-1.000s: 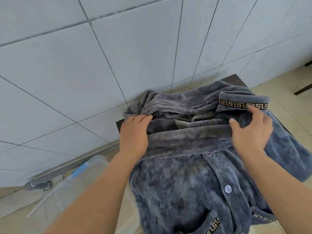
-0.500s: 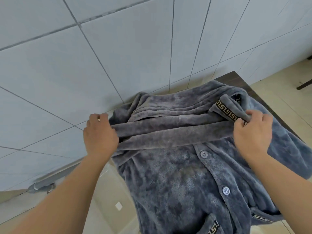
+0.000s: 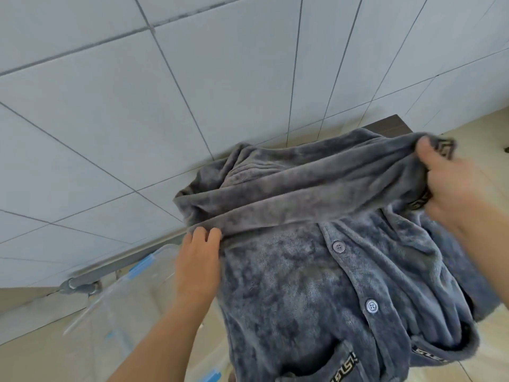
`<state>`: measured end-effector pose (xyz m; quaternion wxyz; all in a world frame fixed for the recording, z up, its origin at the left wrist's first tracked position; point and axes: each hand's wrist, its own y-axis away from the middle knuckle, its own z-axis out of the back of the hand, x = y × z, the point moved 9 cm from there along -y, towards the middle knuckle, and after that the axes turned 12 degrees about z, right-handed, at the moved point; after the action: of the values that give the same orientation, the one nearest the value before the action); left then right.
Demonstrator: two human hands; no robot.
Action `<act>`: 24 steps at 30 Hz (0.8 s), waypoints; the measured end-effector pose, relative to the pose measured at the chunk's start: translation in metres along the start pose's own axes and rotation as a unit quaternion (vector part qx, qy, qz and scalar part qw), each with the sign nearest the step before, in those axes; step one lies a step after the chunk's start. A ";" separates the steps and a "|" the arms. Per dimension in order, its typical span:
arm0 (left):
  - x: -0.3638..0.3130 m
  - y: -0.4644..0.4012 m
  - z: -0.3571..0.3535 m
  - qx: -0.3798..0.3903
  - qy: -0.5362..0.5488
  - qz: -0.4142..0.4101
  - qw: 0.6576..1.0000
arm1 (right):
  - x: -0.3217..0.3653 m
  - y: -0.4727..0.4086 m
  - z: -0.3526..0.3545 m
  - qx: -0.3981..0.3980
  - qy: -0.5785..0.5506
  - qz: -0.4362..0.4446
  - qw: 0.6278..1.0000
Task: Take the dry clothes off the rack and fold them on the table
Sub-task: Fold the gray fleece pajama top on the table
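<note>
Both hands, left (image 3: 197,260) and right (image 3: 454,186), grip a plush grey buttoned pyjama top (image 3: 303,285), bunched.

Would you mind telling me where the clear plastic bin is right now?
The clear plastic bin sits low on the left of the head view, left of the left hand, below the wall pipe.

Fleece pyjama top (image 3: 297,285) mottled blue-grey; trim (image 3: 428,363) black with seemingly gold key pattern; buttons (image 3: 338,247) grey-blue.
</note>
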<state>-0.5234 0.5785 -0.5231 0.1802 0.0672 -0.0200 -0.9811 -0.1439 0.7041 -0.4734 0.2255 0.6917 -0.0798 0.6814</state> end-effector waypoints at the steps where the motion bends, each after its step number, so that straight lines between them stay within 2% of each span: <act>1: 0.003 0.001 0.003 0.000 -0.017 -0.003 1.000 | 0.006 -0.006 0.005 -0.033 -0.051 -0.002 0.998; 3: 0.012 0.010 0.005 0.003 -0.026 -0.004 1.000 | 0.017 -0.013 0.016 -0.057 -0.038 0.018 0.997; 5: 0.016 0.017 0.001 0.030 -0.051 0.007 0.998 | 0.020 -0.013 0.012 0.007 0.095 0.061 0.994; 6: 0.015 0.020 -0.003 0.050 -0.069 0.020 0.996 | 0.016 -0.009 0.005 0.066 0.193 0.064 0.977; 8: 0.007 0.020 -0.015 0.093 -0.118 0.022 0.988 | 0.000 0.004 -0.006 0.173 0.386 0.023 0.906; 9: 0.000 0.020 -0.017 0.106 -0.132 0.017 0.985 | -0.010 0.009 -0.006 0.202 0.445 0.005 0.872; 10: -0.009 0.019 -0.013 0.101 -0.099 0.007 0.990 | -0.020 0.009 -0.003 0.213 0.479 0.000 0.852; 12: -0.028 0.012 0.009 0.024 0.039 -0.023 0.999 | -0.025 0.009 0.005 0.174 0.480 0.020 0.860; 14: -0.036 -0.004 0.031 -0.072 0.134 -0.031 0.988 | -0.020 0.008 0.014 0.124 0.434 0.055 0.891; 15: -0.038 -0.014 0.037 -0.090 0.126 -0.018 0.988 | -0.015 0.009 0.015 0.109 0.412 0.077 0.901; 17: -0.034 -0.041 0.032 -0.038 0.052 0.029 0.998 | -0.008 0.013 0.011 0.127 0.408 0.107 0.898; 18: -0.028 -0.052 0.022 0.000 -0.003 0.040 0.999 | -0.011 0.015 0.008 0.161 0.441 0.120 0.875; 21: 0.005 -0.069 0.009 0.057 -0.128 0.074 0.987 | -0.035 0.014 0.011 0.254 0.616 0.137 0.733; 22: 0.018 -0.073 0.012 0.054 -0.139 0.098 0.984 | -0.042 0.011 0.018 0.256 0.643 0.127 0.711; 24: 0.030 -0.077 0.016 0.049 -0.131 0.137 0.981 | -0.053 0.005 0.025 0.244 0.654 0.116 0.706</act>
<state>-0.5807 0.6397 -0.5160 0.3052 -0.0564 -0.1007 -0.9453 -0.1264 0.6783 -0.5231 -0.0361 0.0883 0.1774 0.9795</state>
